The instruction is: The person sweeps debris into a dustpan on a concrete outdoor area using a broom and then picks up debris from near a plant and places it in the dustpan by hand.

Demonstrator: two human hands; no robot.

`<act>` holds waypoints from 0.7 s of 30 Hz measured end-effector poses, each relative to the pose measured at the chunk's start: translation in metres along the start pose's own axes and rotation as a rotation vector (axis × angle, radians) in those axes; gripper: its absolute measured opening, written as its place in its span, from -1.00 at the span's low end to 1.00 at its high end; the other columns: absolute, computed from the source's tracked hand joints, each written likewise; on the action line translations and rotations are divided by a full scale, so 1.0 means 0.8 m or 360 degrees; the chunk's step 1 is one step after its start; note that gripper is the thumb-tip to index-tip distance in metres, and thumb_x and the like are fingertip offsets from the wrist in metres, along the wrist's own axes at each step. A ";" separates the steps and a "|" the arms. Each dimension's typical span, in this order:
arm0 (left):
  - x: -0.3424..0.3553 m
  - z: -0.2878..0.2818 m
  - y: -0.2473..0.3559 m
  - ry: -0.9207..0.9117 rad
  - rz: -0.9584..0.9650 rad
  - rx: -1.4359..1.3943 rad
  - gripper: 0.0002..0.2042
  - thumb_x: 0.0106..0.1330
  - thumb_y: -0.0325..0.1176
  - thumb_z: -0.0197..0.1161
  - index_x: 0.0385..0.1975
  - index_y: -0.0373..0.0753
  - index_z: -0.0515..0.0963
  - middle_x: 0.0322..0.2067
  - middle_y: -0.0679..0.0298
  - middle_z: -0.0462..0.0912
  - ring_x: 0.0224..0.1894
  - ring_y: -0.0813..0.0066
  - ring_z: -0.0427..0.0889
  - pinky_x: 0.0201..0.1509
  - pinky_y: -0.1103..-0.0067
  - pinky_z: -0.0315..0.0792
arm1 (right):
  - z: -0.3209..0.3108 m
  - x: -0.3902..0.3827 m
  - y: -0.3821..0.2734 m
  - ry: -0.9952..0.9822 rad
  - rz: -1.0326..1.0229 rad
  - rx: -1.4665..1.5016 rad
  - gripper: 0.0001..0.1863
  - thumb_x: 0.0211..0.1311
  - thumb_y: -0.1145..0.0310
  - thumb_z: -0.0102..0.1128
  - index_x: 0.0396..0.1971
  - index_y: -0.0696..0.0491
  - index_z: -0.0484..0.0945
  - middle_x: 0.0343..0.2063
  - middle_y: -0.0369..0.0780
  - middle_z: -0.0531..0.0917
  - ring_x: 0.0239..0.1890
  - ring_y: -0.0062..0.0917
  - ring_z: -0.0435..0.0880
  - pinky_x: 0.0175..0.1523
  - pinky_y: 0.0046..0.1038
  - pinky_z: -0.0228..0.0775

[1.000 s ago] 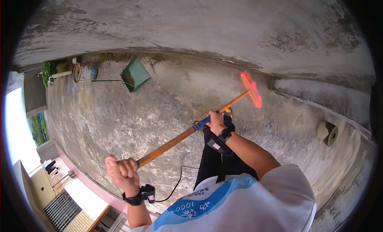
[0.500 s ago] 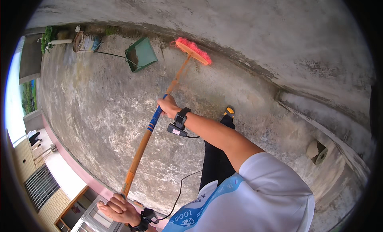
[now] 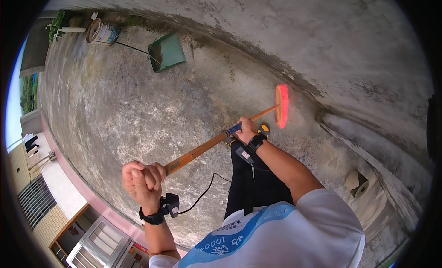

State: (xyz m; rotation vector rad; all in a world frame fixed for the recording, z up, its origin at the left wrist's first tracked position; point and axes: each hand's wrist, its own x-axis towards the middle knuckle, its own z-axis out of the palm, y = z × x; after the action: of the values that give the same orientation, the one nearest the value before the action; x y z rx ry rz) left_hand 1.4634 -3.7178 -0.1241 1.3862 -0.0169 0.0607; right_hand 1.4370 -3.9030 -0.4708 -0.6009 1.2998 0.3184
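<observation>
A broom [image 3: 202,149] with an orange-brown handle and pink-red bristles slants across the view in both my hands. My left hand [image 3: 143,177] is closed round the top end of the handle, at the lower left. Farther down, my right hand [image 3: 246,130] wraps the handle by its blue-bound section. The broom head [image 3: 282,106] stands on edge just beyond my right shoe, near the foot of the wall. A green dustpan [image 3: 172,51] with dark dirt inside lies on the ground at the far left, its long thin handle reaching toward a bucket.
A stained concrete wall [image 3: 350,51] runs along the far and right sides. The bucket [image 3: 103,32] lies tipped beside a white pipe [image 3: 73,29] at the far left. A hollow cylindrical block [image 3: 357,184] sits at the right. The ground [image 3: 119,107] is rough, mottled concrete.
The broom head has swung right and nearer, from beside the dustpan to by my right shoe. My right hand has moved right and my left hand has risen, both still on the handle.
</observation>
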 end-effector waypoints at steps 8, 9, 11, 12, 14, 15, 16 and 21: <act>-0.033 -0.020 0.150 0.0034 0.0488 0.0539 -0.90 0.23 -0.36 -0.16 -0.40 -0.25 0.24 -0.91 0.47 0.11 -0.87 0.74 0.07 -0.69 0.74 0.08 | 0.232 -0.134 -0.019 -0.1044 0.0212 -0.0126 -0.91 -0.06 0.44 -0.05 -0.59 0.12 0.28 -0.66 -0.26 0.40 -0.68 -0.53 0.43 -0.67 -0.54 0.32; -0.036 -0.029 0.173 0.0069 0.0451 0.0527 -0.85 0.26 -0.33 -0.21 -0.37 -0.27 0.27 -0.91 0.48 0.07 -0.87 0.75 0.01 -0.67 0.75 0.05 | 0.223 -0.162 -0.021 -0.1068 0.0243 -0.0113 -0.91 -0.05 0.44 -0.05 -0.58 0.12 0.29 -0.65 -0.26 0.41 -0.67 -0.54 0.43 -0.63 -0.52 0.36; -0.035 -0.034 0.189 0.0506 0.0443 0.0558 -0.80 0.26 -0.28 -0.19 -0.36 -0.29 0.29 -0.92 0.47 0.03 -0.87 0.75 0.00 -0.67 0.78 0.05 | 0.182 -0.176 -0.009 -0.1031 0.0289 -0.0021 -0.91 -0.04 0.43 -0.05 -0.57 0.11 0.29 -0.65 -0.26 0.41 -0.64 -0.55 0.43 -0.63 -0.52 0.36; -0.033 -0.033 0.188 0.0917 0.0457 0.0605 -0.80 0.23 -0.26 -0.12 -0.38 -0.30 0.28 -0.92 0.45 0.03 -0.89 0.74 0.03 -0.68 0.79 0.09 | 0.150 -0.177 -0.009 -0.0931 0.0278 0.0037 -0.92 -0.04 0.45 -0.06 -0.56 0.12 0.28 -0.65 -0.26 0.40 -0.65 -0.55 0.42 -0.61 -0.50 0.37; -0.012 -0.028 0.162 0.0118 0.0243 0.0182 -0.86 0.24 -0.35 -0.15 -0.35 -0.29 0.23 -0.93 0.51 0.04 -0.93 0.75 0.01 -0.72 0.78 0.12 | 0.088 -0.187 -0.014 -0.0522 0.0227 0.0371 -0.92 -0.06 0.49 -0.07 -0.59 0.11 0.24 -0.67 -0.25 0.37 -0.65 -0.53 0.41 -0.55 -0.47 0.39; -0.003 -0.020 0.135 -0.0046 0.0177 0.0111 -0.89 0.25 -0.37 -0.16 -0.35 -0.26 0.21 -0.93 0.53 0.06 -0.92 0.76 0.03 -0.78 0.75 0.07 | 0.052 -0.172 -0.014 -0.0435 0.0178 0.0475 -0.92 -0.06 0.50 -0.07 -0.60 0.09 0.23 -0.70 -0.26 0.35 -0.65 -0.53 0.39 -0.52 -0.48 0.38; 0.015 0.004 0.079 -0.0178 0.0109 -0.0061 -0.90 0.26 -0.36 -0.19 -0.39 -0.25 0.21 -0.93 0.52 0.04 -0.92 0.76 0.02 -0.82 0.72 0.02 | -0.003 -0.143 -0.037 -0.0323 0.0010 0.0390 -0.92 -0.07 0.50 -0.07 -0.62 0.08 0.24 -0.73 -0.26 0.32 -0.66 -0.52 0.37 -0.51 -0.47 0.35; 0.010 0.131 -0.083 -0.0364 -0.0327 -0.0251 -0.85 0.28 -0.37 -0.24 -0.37 -0.25 0.30 -0.90 0.52 0.01 -0.88 0.71 -0.03 -0.75 0.71 0.00 | -0.164 -0.006 -0.128 0.0343 -0.0256 0.0541 -0.94 -0.14 0.38 -0.05 -0.66 -0.01 0.30 -0.71 -0.31 0.37 -0.66 -0.54 0.41 -0.65 -0.52 0.13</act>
State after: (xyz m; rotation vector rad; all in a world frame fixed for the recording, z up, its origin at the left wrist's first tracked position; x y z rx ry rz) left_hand 1.4775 -3.8324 -0.1694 1.2248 -0.0685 -0.2654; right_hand 1.3860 -4.0608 -0.4611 -0.4544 1.4620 -0.1034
